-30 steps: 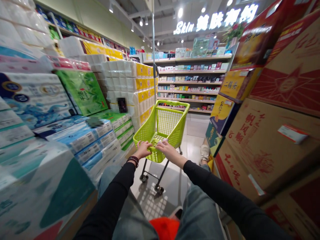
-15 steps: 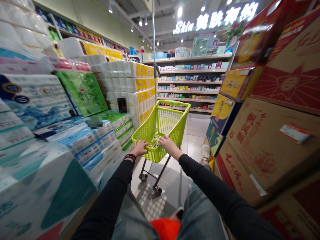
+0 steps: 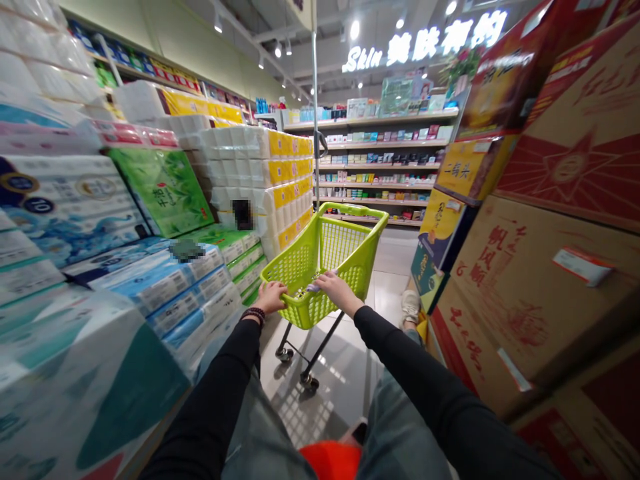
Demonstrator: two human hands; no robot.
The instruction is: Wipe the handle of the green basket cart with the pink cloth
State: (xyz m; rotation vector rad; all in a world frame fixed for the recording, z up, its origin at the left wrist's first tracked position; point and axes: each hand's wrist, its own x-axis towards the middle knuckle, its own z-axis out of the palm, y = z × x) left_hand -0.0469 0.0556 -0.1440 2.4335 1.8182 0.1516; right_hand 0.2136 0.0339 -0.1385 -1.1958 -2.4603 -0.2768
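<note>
A lime-green plastic shopping cart stands in the aisle in front of me, its basket looking empty. My left hand is closed on the near rim at the cart's left corner; a dark bead bracelet sits on that wrist. My right hand grips the near rim further right, fingers curled over the edge, with something small and pale under them that I cannot make out. Both arms wear black sleeves.
Stacked toilet-paper and tissue packs line the left side. Large cardboard boxes are piled on the right. A shoe shows beside the boxes. Shelves of small goods cross the aisle's far end. A thin pole rises behind the cart.
The cart has rolled a little forward and its front has swung slightly right. Both hands have stayed on the rim and moved with it.
</note>
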